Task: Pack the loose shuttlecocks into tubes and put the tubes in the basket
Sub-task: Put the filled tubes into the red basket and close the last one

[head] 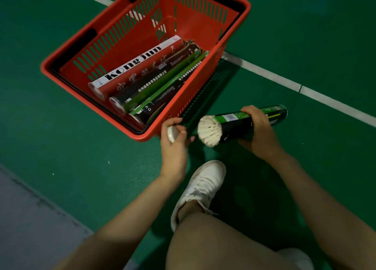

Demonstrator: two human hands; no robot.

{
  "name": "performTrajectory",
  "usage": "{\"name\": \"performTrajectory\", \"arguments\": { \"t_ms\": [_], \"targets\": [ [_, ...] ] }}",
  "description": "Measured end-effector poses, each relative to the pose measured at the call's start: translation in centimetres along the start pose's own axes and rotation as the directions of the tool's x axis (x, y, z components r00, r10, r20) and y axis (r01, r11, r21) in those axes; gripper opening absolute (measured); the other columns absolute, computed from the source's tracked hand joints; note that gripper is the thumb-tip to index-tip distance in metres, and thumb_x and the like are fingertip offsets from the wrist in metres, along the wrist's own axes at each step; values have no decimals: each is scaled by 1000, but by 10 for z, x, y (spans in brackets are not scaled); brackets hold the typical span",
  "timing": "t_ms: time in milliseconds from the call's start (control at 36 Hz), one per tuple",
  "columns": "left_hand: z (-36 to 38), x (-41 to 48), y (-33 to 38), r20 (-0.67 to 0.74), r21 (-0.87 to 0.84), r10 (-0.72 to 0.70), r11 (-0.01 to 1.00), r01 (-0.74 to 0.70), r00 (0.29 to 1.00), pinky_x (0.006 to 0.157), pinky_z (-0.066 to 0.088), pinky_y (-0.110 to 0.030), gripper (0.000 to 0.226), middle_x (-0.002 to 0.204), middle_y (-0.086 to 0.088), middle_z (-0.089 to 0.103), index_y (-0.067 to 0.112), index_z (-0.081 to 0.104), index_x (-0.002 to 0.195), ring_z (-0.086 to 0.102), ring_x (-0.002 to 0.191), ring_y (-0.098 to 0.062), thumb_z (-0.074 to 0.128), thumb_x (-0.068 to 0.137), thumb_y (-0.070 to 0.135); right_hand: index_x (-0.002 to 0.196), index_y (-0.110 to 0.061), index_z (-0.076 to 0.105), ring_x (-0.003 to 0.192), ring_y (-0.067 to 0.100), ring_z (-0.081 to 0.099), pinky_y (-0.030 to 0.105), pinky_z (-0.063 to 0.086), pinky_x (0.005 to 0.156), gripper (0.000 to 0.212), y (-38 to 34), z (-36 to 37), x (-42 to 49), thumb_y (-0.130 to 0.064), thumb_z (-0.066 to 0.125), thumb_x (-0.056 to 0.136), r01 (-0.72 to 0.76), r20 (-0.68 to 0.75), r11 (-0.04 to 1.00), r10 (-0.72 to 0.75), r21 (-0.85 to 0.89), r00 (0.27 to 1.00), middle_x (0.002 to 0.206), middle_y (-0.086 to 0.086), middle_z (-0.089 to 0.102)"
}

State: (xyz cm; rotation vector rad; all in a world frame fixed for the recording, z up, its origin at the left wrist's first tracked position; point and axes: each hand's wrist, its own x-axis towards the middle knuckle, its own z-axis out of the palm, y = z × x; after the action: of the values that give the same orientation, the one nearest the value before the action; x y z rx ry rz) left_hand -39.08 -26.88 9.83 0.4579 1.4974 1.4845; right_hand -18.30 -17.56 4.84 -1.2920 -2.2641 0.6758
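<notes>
My right hand (259, 130) grips a black and green shuttlecock tube (236, 123), held level just above the floor. White feathers of a shuttlecock (209, 130) stick out of its open left end. A short way to the left, my left hand (174, 143) pinches the tube's white cap (172, 133), beside the near corner of the red basket (97, 105). Inside the basket lie three tubes side by side: a red and white one (134, 65), a dark one (150, 80) and a black and green one (168, 88).
The basket stands on a green court floor with a white line (284, 79) running past its right side. My white shoe (203, 185) and bare knee sit below the hands. A grey strip of floor (30, 219) lies at the lower left.
</notes>
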Motion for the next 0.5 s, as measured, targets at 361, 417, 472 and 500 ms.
{"name": "performTrajectory", "arguments": {
  "t_ms": [361,417,472,500],
  "targets": [
    [30,6,65,438,340,36,918,-203,898,68,53,-32,12,83,5,55,21,58,88,52,78,-13,55,93,31,122,-22,42,104,18,52,33,45,93,69,-24,-32,16,-9,72,62,-114,-76,957,138,266,987,117,3,50],
    [42,7,80,458,262,-27,959,-106,889,67,55,-32,8,88,3,55,17,56,91,51,78,-14,54,94,24,122,-26,40,99,16,52,22,42,89,70,-34,-43,19,-5,75,65,-155,-48,947,176,282,983,113,3,53],
    [54,7,94,465,215,-51,975,-57,884,66,56,-33,6,97,0,54,16,52,99,51,82,-15,53,94,19,125,-22,41,99,12,52,17,38,86,70,-43,-55,23,-6,78,68,-190,-3,946,197,262,980,112,1,54],
    [61,8,100,472,212,-54,976,-53,880,66,56,-34,11,100,-1,54,15,52,104,52,82,-14,52,94,18,126,-22,40,103,11,52,17,38,89,71,-48,-60,25,-9,79,68,-213,29,940,213,267,977,115,-1,53]
  ]
}}
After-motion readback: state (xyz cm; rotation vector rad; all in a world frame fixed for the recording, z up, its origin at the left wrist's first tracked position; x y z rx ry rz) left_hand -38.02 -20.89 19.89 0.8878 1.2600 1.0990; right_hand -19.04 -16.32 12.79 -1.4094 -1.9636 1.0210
